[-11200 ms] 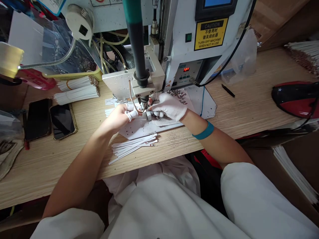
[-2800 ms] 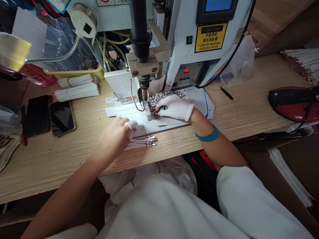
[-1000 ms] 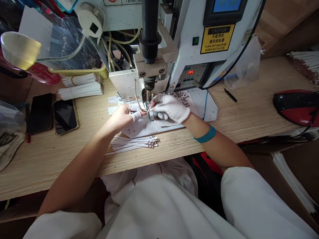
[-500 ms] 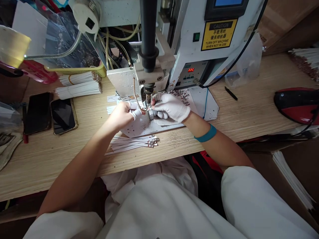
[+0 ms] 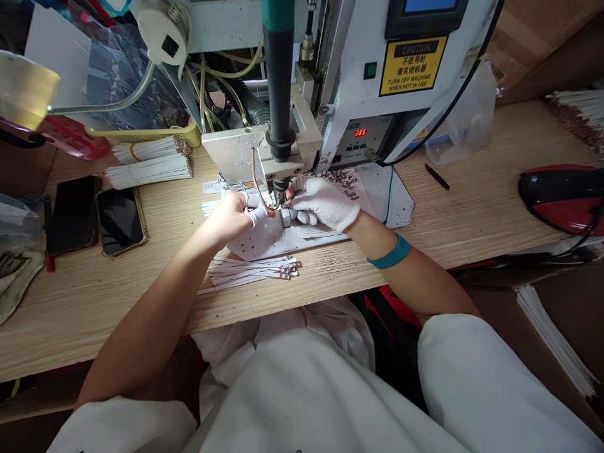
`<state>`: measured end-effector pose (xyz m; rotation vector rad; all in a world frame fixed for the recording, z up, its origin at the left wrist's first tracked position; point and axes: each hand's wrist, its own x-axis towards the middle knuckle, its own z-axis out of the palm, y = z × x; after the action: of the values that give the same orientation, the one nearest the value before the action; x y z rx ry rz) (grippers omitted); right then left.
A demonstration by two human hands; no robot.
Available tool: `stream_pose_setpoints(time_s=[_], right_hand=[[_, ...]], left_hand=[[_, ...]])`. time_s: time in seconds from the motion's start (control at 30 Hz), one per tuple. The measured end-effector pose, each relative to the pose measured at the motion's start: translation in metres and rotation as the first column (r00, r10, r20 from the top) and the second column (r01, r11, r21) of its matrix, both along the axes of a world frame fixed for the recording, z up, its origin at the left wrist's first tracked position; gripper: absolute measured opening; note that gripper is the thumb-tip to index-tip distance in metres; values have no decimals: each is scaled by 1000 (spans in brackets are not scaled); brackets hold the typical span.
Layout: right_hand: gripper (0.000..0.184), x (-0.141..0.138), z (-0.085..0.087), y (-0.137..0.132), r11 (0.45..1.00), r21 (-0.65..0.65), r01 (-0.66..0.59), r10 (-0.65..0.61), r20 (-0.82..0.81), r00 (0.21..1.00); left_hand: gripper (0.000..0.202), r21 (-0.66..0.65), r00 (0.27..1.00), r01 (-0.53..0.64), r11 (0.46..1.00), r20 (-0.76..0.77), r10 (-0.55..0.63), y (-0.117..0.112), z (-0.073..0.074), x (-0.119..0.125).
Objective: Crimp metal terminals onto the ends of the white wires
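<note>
My left hand (image 5: 233, 220), with white covers on some fingertips, is closed at the left of a soldering machine's tip (image 5: 282, 189). Whatever its fingers pinch is too small to make out. On the other side of the tip, my right hand (image 5: 325, 202) in a white glove is closed, thumb and fingers pressed together beside a small metal block (image 5: 285, 218). What it grips is hidden. A bent brass-coloured tube (image 5: 255, 173) curves down to the tip, between both hands. Below them, a loose bundle of white wires with small end pieces (image 5: 255, 270) lies on the table.
Two phones (image 5: 121, 220) and banded white wire bundles (image 5: 153, 170) lie at the left. Small dark-and-white parts (image 5: 346, 181) rest on the machine's base plate (image 5: 396, 204). A black pen-like stick (image 5: 437, 177) and a red-and-black object (image 5: 561, 198) sit at the right.
The soldering head has come down, and a teal section of its handle now shows at the top. The red display digits differ. Both hands have stayed in place.
</note>
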<state>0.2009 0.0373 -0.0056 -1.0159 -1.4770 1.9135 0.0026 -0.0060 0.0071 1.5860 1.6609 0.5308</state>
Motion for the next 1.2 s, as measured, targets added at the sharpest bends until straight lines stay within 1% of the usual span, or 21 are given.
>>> stream_pose_setpoints(time_s=[0.1, 0.17, 0.27, 0.3, 0.33, 0.4, 0.47, 0.53, 0.6, 0.67, 0.7, 0.77, 0.83, 0.87, 0.9, 0.97, 1.0, 1.07, 1.1, 1.13, 1.2], right_hand=[[18, 0, 3, 0, 1000, 10, -9, 8, 24, 1000], [14, 9, 8, 2, 998, 42, -41, 38, 68, 997], [19, 32, 21, 9, 989, 145, -41, 12, 198, 980], [18, 40, 24, 11, 986, 161, -44, 1, 261, 965], [14, 47, 26, 13, 987, 140, -76, 25, 334, 942], [7, 52, 26, 15, 990, 70, -124, 83, 423, 902], [7, 48, 21, 15, 991, 50, -125, 95, 403, 910], [11, 40, 15, 15, 990, 119, -81, 36, 341, 939], [14, 35, 11, 16, 971, 235, -50, -33, 333, 942], [15, 34, 8, 17, 921, 385, -63, -101, 391, 915], [15, 35, 7, 18, 880, 466, -93, -130, 424, 896], [12, 37, 5, 19, 773, 606, -187, -168, 481, 861], [10, 35, 1, 18, 674, 684, -279, -194, 528, 827], [10, 33, -1, 17, 646, 698, -311, -208, 552, 807], [10, 30, -2, 15, 632, 700, -332, -222, 574, 788], [9, 25, -4, 12, 632, 693, -348, -241, 602, 761], [8, 23, -4, 11, 635, 692, -344, -241, 600, 763], [4, 22, -2, 9, 647, 703, -295, -226, 547, 806], [4, 22, -1, 9, 674, 696, -247, -211, 502, 838], [5, 23, 1, 8, 727, 662, -185, -190, 452, 871], [10, 24, 3, 8, 869, 490, -62, -128, 346, 930]], left_hand=[[34, -14, 1000, -16, 1000, -9, 15, 1, 1, 1], [32, -23, 1000, -9, 1000, -6, 9, -1, 5, 1], [26, 8, 995, 101, 995, 2, -101, -12, 13, -2], [24, 25, 987, 158, 987, -21, -158, -19, 14, -3], [22, 41, 975, 215, 976, -62, -213, -28, 14, -3], [20, 62, 937, 310, 949, -191, -294, -48, 10, -2], [23, 76, 886, 378, 923, -319, -337, -69, 1, 0], [26, 98, 850, 419, 903, -391, -352, -84, -6, 1], [27, 152, 843, 419, 895, -430, -322, -88, -8, -1], [26, 231, 846, 384, 894, -476, -241, -79, -5, -6], [25, 266, 842, 363, 893, -505, -191, -70, -2, -9], [25, 303, 818, 334, 893, -564, -114, -49, 1, -14], [26, 315, 796, 332, 889, -600, -84, -27, -1, -17], [27, 320, 790, 341, 884, -607, -85, -18, -4, -17], [27, 327, 793, 345, 880, -603, -87, -10, -7, -15], [27, 337, 822, 337, 879, -561, -100, -1, -15, -11], [27, 334, 841, 329, 884, -529, -113, 1, -18, -9], [25, 309, 869, 320, 896, -473, -147, 1, -22, -5], [23, 290, 875, 322, 901, -455, -166, 1, -22, -4], [21, 269, 878, 323, 907, -443, -181, 0, -21, -3], [18, 230, 881, 320, 919, -428, -200, -2, -18, -4]])
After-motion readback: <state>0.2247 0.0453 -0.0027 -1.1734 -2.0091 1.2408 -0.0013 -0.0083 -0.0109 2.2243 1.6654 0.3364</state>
